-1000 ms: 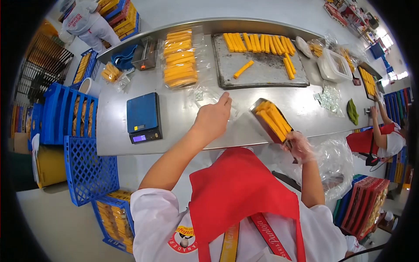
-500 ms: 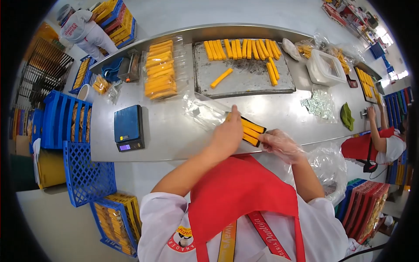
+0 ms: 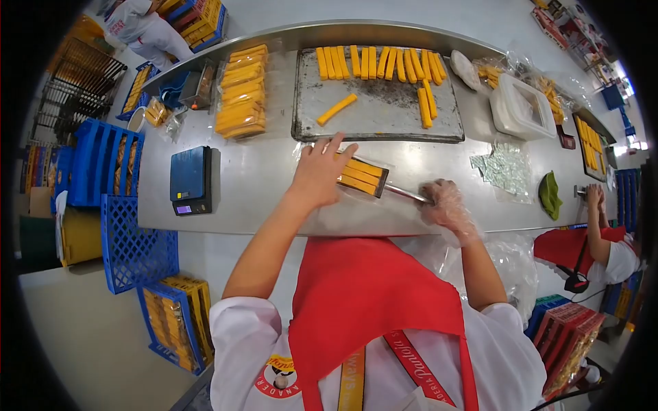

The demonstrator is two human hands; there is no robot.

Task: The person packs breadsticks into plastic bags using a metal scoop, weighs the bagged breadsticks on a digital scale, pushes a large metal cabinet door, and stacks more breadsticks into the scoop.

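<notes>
Since half a second ago the left hand [image 3: 319, 171] has slid up and left across the steel table [image 3: 260, 185], fingers now spread wide and pressing flat on the clear bag [image 3: 322, 154] at the mouth of the scoop. The metal scoop [image 3: 363, 177] has straightened out and pushed leftward, its load of orange sticks [image 3: 358, 179] now tucked right under the left fingertips.

Head view, the only one here. The right hand [image 3: 444, 205], in a thin clear glove, is closed round the scoop's handle [image 3: 404, 194] at about four o'clock from the scoop's load. The sticks lie side by side in the scoop, touching the left hand's thumb side, at three o'clock from that hand's palm.

At twelve o'clock from the hands sits the big baking tray [image 3: 384, 116], a row of sticks along its far edge, one loose stick [image 3: 336, 108] lying slantwise in the middle. At ten o'clock, a filled bag of sticks [image 3: 240, 92]. At nine o'clock, the blue scale [image 3: 190, 179] near the table's front edge. Out at three o'clock, a co-worker in a red apron [image 3: 582, 243] stands at the table's end.
</notes>
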